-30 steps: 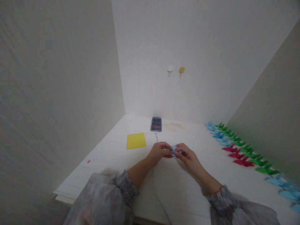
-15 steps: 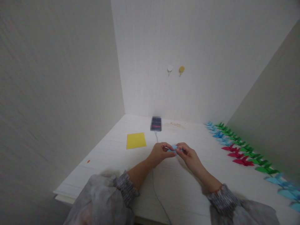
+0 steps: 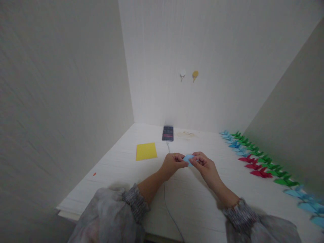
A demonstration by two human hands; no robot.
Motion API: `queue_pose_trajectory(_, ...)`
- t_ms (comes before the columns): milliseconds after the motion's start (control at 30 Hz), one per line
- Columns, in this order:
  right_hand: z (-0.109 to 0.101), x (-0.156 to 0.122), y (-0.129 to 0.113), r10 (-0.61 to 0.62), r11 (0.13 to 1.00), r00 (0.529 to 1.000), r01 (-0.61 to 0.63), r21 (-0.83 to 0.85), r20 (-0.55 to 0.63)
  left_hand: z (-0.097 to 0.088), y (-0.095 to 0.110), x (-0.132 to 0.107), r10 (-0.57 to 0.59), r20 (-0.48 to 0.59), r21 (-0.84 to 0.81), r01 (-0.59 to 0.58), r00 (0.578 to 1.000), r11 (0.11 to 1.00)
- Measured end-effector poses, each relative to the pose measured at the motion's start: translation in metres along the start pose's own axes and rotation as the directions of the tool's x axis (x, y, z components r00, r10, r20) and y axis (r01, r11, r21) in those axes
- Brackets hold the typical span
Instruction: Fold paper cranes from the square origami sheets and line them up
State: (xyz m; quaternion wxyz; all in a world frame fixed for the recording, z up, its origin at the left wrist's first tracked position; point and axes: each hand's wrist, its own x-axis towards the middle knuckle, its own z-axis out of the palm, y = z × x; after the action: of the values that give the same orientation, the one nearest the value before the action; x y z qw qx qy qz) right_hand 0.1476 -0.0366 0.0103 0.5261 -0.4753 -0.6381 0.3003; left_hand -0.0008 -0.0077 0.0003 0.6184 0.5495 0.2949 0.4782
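Observation:
A small piece of light blue folded paper (image 3: 188,158) is held between both hands above the white table. My left hand (image 3: 173,164) pinches its left side between thumb and fingers. From the right, my right hand (image 3: 204,164) grips the other side, thumb lying across the paper's face. The fingers hide part of its edges, so its full shape cannot be made out. Left of the hands, a square of yellow paper (image 3: 146,151) lies flat on the table.
Rows of folded paper cranes line the right side: green (image 3: 265,158), red (image 3: 253,166) and blue (image 3: 310,206). A blurred-out phone-like device (image 3: 168,133) lies at the back, its cable (image 3: 167,206) running under my left arm. Two hooks (image 3: 195,74) are on the wall. A tiny orange bit (image 3: 94,174) lies left.
The blue paper has turned so that more of its flat face shows between the hands. My right hand has shifted slightly, its thumb now over the paper. The view has moved a little.

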Motion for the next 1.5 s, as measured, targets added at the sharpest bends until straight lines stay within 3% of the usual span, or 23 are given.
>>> queue_pose_trajectory(333, -0.0001, -0.0008, 0.0007, -0.012, 1.0, 0.999, 0.012, -0.008, -0.049, 0.0022, -0.0047, 0.0008, -0.086, 0.06, -0.176, 0.096, 0.994, 0.98)
queue_pose_trajectory(567, 0.0003, -0.0011, 0.002, 0.011, 1.0, 0.996, -0.012, -0.015, -0.089, 0.0016, -0.0038, 0.0002, -0.126, 0.043, -0.149, 0.131, 0.991, 0.98)
queue_pose_trajectory(800, -0.0006, -0.0016, 0.0038, 0.043, 0.999, 0.993, -0.043, -0.004, -0.107, 0.0019, -0.0037, 0.0005, -0.117, 0.083, -0.237, 0.133, 0.99, 0.962)
queue_pose_trajectory(1067, 0.001, -0.0031, 0.0086, 0.132, 0.989, 0.98, -0.121, 0.082, -0.151, 0.0018, -0.0018, 0.0017, -0.167, 0.111, -0.242, 0.19, 0.98, 0.951)
queue_pose_trajectory(1233, 0.0, -0.0029, 0.0094, 0.146, 0.989, 0.981, -0.142, 0.037, -0.126, 0.0, -0.0013, 0.001, -0.175, 0.152, -0.229, 0.207, 0.973, 0.951)
queue_pose_trajectory(1500, 0.0088, -0.004, 0.0047, 0.168, 0.979, 0.984, -0.158, 0.131, -0.065, -0.0017, -0.0036, 0.0032, -0.166, 0.095, -0.082, 0.174, 0.982, 0.981)
